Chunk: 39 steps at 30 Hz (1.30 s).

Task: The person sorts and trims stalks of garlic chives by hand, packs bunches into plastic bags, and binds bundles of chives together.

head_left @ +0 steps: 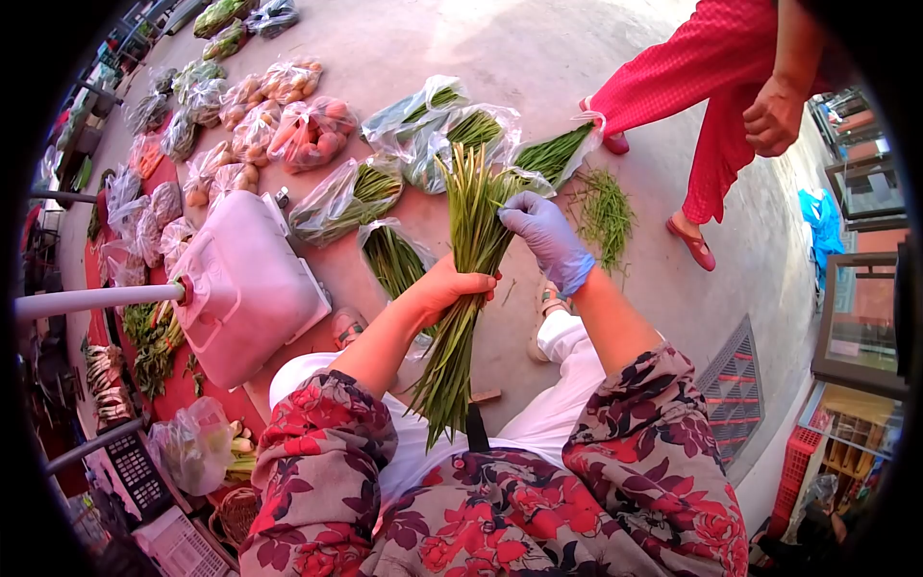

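My bare left hand (450,289) is closed around the middle of a thick bunch of garlic chives (477,229), held upright above my lap. The pale stalk ends point away from me and the green leaves hang down toward my lap. My right hand (552,237), in a thin blue-purple glove, is closed in a pinch at the right edge of the stalks. Its fingertips touch a stalk there. Loose green trimmings (604,216) lie on the floor beyond my right hand. Bagged chives (394,258) lie just left of the bunch.
More bagged greens (556,154) lie ahead. At left stand an upturned pink plastic bin (240,288), a pole, and bags of carrots (312,133) and other vegetables. Another person in red trousers (687,87) stands at upper right, a hand (777,115) hanging down. A floor grate (735,385) is at right.
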Each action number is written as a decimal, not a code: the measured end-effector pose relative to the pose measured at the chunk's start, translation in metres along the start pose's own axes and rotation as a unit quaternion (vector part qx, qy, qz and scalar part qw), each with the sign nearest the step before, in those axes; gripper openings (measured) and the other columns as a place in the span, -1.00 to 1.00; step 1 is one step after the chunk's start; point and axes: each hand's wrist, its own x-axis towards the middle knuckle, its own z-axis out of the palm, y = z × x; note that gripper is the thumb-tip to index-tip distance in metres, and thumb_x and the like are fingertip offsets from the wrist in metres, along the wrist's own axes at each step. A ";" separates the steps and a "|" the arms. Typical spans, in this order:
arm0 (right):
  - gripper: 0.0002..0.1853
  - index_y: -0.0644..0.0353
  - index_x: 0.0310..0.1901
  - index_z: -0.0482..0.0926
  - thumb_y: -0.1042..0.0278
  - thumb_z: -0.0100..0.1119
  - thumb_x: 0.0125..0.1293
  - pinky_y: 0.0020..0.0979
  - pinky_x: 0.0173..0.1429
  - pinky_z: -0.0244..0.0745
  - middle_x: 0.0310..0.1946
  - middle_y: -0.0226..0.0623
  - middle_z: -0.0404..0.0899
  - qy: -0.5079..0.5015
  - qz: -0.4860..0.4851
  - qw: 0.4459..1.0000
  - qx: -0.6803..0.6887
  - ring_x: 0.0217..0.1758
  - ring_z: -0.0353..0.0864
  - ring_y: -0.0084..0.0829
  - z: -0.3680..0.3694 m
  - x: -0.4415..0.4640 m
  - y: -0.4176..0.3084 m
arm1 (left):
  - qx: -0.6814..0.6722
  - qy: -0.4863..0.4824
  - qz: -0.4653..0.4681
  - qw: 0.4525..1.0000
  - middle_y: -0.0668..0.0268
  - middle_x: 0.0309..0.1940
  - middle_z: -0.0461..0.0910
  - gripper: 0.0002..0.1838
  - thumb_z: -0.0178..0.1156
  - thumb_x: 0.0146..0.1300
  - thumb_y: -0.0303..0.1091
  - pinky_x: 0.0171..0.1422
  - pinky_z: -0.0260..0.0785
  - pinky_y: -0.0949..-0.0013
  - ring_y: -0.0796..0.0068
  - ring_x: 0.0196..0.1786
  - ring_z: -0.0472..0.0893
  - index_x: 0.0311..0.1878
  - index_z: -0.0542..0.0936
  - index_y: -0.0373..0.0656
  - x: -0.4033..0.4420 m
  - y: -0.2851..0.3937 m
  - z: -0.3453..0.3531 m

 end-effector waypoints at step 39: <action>-0.84 0.26 -0.44 0.57 0.32 0.19 0.10 -0.59 -0.26 0.33 -0.48 -0.43 0.53 -0.005 0.063 0.998 0.023 -0.41 0.43 -0.65 0.001 0.000 -0.007 | -0.154 0.032 0.019 0.987 0.31 -0.26 0.56 -0.57 0.31 0.07 -0.23 -0.21 0.48 0.39 0.49 -0.28 0.57 -0.03 0.45 -0.18 0.000 -0.001 -0.002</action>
